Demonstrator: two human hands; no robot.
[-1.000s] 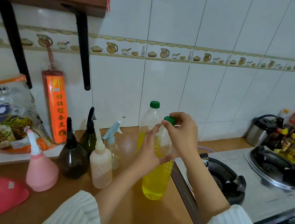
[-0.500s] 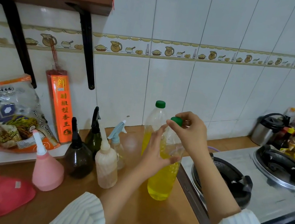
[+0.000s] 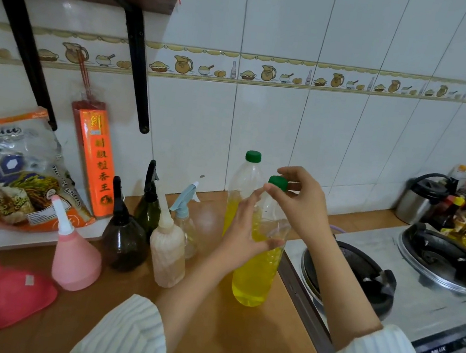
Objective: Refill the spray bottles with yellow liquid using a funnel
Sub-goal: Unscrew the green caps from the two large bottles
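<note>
Brown wooden bench (image 3: 231, 352): red plastic funnel (image 3: 11, 295), pink conical bottle (image 3: 76, 262), two yellow-liquid bottles (image 3: 253, 281), white tray (image 3: 22, 241), possibly plastic.

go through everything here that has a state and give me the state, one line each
near bottle: upright, about half full of yellow liquid
green cap: on the near bottle, pinched by the right hand
left hand: steadying the near bottle's body
far bottle: upright, capped, partly full
pink funnel: lying on the counter, unused
pink spray bottle: upright, nozzle on
dark spray bottle: upright, nozzle on
</note>
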